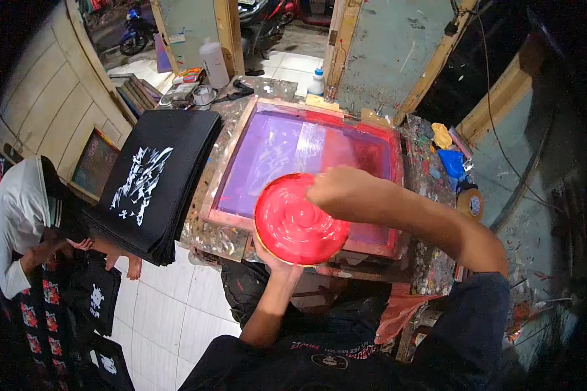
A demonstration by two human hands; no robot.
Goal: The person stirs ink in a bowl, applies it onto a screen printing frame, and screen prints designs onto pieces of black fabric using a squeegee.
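While the red tub of ink (298, 221) is held low over the near edge of the printing screen (306, 153), it is cupped from beneath by the left hand (277, 260), whose fingers are curled up around the tub's bottom rim. The tub is tilted toward the camera, so its glossy red contents are seen swirled inside. Over its upper right rim the right hand (339, 190) is closed into a loose fist; whatever is gripped in it is hidden by the knuckles, so it cannot be told what is held there. The right forearm is stretched in from the lower right, across the screen's red corner.

The screen itself is laid flat on a paint-spattered table (430, 260), its wooden frame stained pink, its mesh purple on the left and red on the right. Just left of it, a stack of black shirts (156, 182) is piled, a white print shown on the top one. Beyond the screen a white bottle (214, 62) is stood near clutter, and a smaller bottle with a blue cap (317, 81) is set by a wooden post. A roll of tape (470, 203) is seen at the table's right edge, beside blue and yellow rags (447, 153).

At far left, another person in a white top (16, 215) is bent over printed black garments on the tiled floor.
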